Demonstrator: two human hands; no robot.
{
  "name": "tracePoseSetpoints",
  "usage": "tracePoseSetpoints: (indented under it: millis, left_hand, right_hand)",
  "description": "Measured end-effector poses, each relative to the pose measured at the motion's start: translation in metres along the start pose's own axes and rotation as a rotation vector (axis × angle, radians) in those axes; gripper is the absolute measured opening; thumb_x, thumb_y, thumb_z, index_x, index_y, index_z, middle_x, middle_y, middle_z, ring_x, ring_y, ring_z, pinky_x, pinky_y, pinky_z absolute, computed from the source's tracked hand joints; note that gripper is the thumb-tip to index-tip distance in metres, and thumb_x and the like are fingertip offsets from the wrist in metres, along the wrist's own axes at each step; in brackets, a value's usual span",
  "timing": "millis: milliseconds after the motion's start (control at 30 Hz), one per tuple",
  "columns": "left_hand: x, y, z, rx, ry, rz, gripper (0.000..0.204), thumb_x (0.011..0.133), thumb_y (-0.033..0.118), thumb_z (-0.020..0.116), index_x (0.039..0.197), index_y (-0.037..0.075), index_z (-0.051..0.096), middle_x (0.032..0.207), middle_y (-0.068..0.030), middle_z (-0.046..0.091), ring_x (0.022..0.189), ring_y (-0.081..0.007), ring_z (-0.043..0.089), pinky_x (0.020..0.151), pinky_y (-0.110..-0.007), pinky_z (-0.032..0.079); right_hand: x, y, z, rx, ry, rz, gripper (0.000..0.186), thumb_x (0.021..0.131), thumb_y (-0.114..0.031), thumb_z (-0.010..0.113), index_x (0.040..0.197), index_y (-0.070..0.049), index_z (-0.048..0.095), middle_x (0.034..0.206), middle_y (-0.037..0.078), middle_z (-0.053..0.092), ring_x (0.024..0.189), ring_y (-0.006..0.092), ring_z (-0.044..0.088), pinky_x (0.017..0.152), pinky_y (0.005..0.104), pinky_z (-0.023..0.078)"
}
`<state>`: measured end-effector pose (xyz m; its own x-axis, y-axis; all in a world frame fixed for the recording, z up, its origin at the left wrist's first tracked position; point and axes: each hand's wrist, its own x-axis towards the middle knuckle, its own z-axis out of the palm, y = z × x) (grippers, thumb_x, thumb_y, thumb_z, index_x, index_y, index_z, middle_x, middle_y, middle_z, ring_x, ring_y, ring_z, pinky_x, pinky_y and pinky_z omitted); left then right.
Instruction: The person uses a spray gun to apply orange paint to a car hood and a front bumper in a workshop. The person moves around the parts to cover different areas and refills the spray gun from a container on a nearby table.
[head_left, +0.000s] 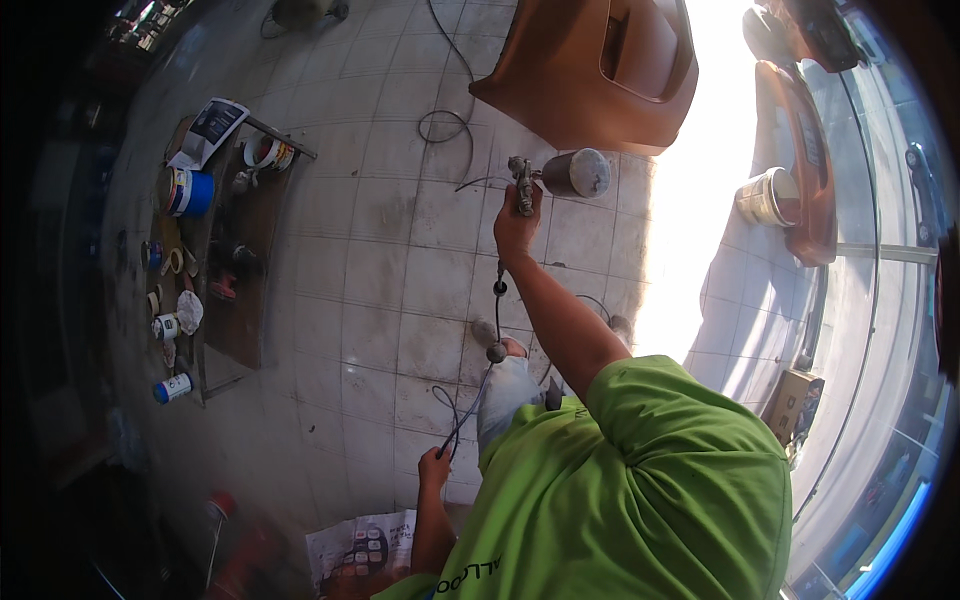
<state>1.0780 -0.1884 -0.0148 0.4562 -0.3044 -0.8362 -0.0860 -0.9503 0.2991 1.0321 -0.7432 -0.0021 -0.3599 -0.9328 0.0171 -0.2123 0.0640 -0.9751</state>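
My right hand, arm stretched forward, is closed around a paint spray gun. The gun's cup points out to the right, grey with a pale, paint-marked end. From the grip a dark air hose runs down toward me, with a round fitting along it. Down by my left side, my left hand is closed on the hose, which makes a small loop beside it. Ahead of the gun, apart from it, stands an orange-brown car bumper; its far part is cut off by the picture's edge.
At left, a workbench carries paint cans, tape rolls and paper. More hose coils on the tiled floor ahead. Sunlight falls at right, near a bucket and another orange-brown panel. Printed paper lies at lower left.
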Motion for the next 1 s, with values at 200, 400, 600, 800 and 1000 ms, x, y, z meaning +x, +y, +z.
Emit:
tracePoseSetpoints:
  millis: [200, 400, 600, 800, 1000]
  left_hand:
    - [0.021, 0.003, -0.03, -0.108, -0.038, -0.013, 0.039, 0.101, 0.033, 0.065, 0.077, 0.002, 0.064, 0.063, -0.0058, 0.06, 0.052, -0.0158, 0.059, 0.053, -0.035, 0.047]
    - [0.034, 0.05, -0.046, 0.028, -0.019, 0.027, 0.042, 0.101, 0.036, 0.064, 0.08, -0.001, 0.065, 0.066, -0.0079, 0.063, 0.054, -0.0174, 0.061, 0.054, -0.035, 0.049]
    - [0.046, 0.057, -0.017, 0.145, 0.024, 0.16, 0.042, 0.099, 0.038, 0.066, 0.078, 0.001, 0.066, 0.063, -0.0111, 0.063, 0.056, -0.0229, 0.064, 0.058, -0.039, 0.05]
    - [-0.005, 0.114, 0.047, 0.208, 0.019, 0.242, 0.041, 0.099, 0.038, 0.064, 0.079, 0.002, 0.067, 0.062, -0.0105, 0.064, 0.055, -0.0225, 0.064, 0.057, -0.038, 0.049]
    - [-0.045, 0.159, 0.087, 0.12, -0.048, 0.15, 0.043, 0.1, 0.038, 0.064, 0.08, 0.001, 0.067, 0.065, -0.0089, 0.064, 0.057, -0.0197, 0.065, 0.056, -0.036, 0.05]
  right_hand:
    - [-0.002, -0.054, 0.024, 0.219, -0.054, -0.024, 0.034, 0.098, -0.023, 0.069, 0.123, -0.003, 0.06, 0.101, 0.02, 0.07, 0.094, 0.0408, 0.066, 0.083, 0.042, 0.051]
    - [0.049, 0.028, -0.025, -0.022, 0.115, -0.026, 0.027, 0.096, -0.021, 0.07, 0.113, -0.002, 0.064, 0.097, 0.021, 0.07, 0.087, 0.0392, 0.065, 0.079, 0.0438, 0.05]
    - [0.111, 0.081, -0.121, -0.193, 0.152, 0.049, 0.026, 0.097, -0.026, 0.068, 0.114, -0.007, 0.066, 0.1, 0.021, 0.072, 0.095, 0.0441, 0.068, 0.079, 0.049, 0.051]
    - [0.159, 0.089, -0.175, -0.361, 0.28, 0.111, 0.034, 0.099, -0.03, 0.065, 0.127, -0.014, 0.056, 0.113, 0.022, 0.071, 0.104, 0.0496, 0.064, 0.083, 0.0562, 0.049]
    - [0.129, 0.048, -0.156, -0.071, 0.005, 0.144, 0.036, 0.098, -0.026, 0.068, 0.128, -0.009, 0.058, 0.11, 0.023, 0.069, 0.103, 0.0411, 0.067, 0.087, 0.0437, 0.051]
